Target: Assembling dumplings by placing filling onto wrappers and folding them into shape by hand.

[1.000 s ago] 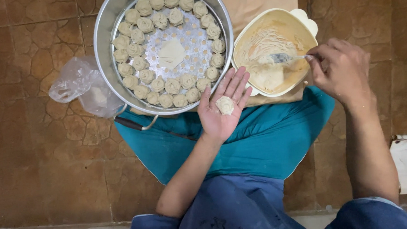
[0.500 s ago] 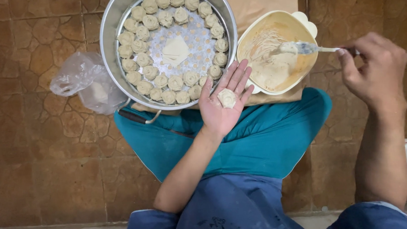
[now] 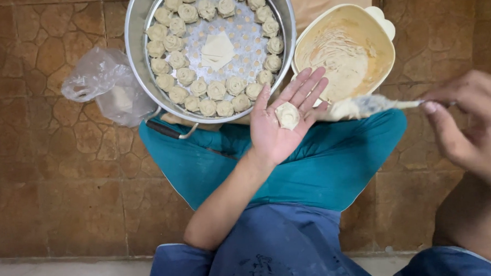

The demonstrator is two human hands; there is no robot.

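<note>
**Two hands, one wrapper, one loaded spoon**

Two things are in your hands at this moment. Your left hand [image 3: 280,123] lies palm up and wide open over your lap, fingers stretched toward the steamer, and a small round dough wrapper [image 3: 287,115] rests flat at the base of those fingers; nothing closes on it. Your right hand [image 3: 473,122] sits at the right edge of the view, blurred, with thumb and fingertips pinched shut on the handle of a spoon [image 3: 372,104]. The spoon points left, its bowl heaped with pale filling and sitting just beside your left fingertips, below the rim of the cream bowl [image 3: 386,51].

That bowl stands just right of your left hand and is smeared inside with the same pale filling. To its left, the metal steamer pot [image 3: 136,60] holds a perforated tray ringed with finished dumplings [image 3: 216,90], and a few flat wrappers [image 3: 217,49] lie at the tray's centre. A crumpled clear plastic bag [image 3: 99,83] touches the pot's left side on the brown tiled floor [image 3: 51,188]. Your lap is covered in teal cloth [image 3: 322,162].
</note>
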